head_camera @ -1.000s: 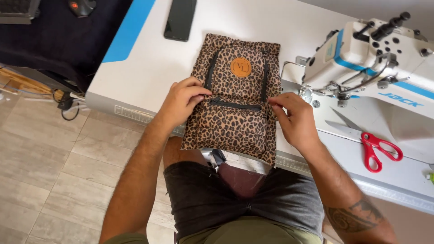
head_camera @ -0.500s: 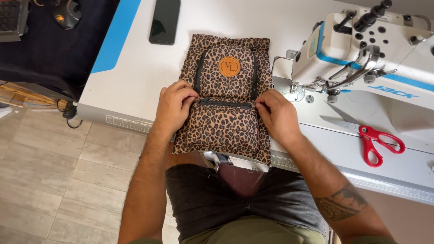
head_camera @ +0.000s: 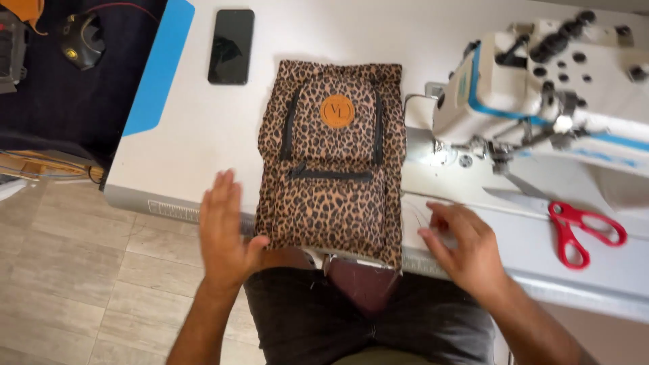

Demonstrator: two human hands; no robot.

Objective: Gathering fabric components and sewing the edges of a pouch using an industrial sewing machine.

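A leopard-print fabric bag panel (head_camera: 331, 169) with black zippers and a round tan patch lies flat on the white sewing table (head_camera: 203, 128), its lower edge hanging over the table's front. My left hand (head_camera: 223, 230) hovers just left of the panel's lower corner, fingers spread, thumb near the fabric edge. On the other side, my right hand (head_camera: 463, 247) rests with its fingers apart on the table beside the panel's lower right corner. Neither hand holds anything.
A white and blue sewing machine (head_camera: 547, 94) stands at the right. Red-handled scissors (head_camera: 574, 226) lie in front of it. A black phone (head_camera: 231, 46) lies at the table's back. A dark surface with a blue edge (head_camera: 159, 67) is at left. Tiled floor below.
Both hands have come off the middle of the leopard panel and moved outward and toward me, to either side of its lower edge. The panel lies flat.
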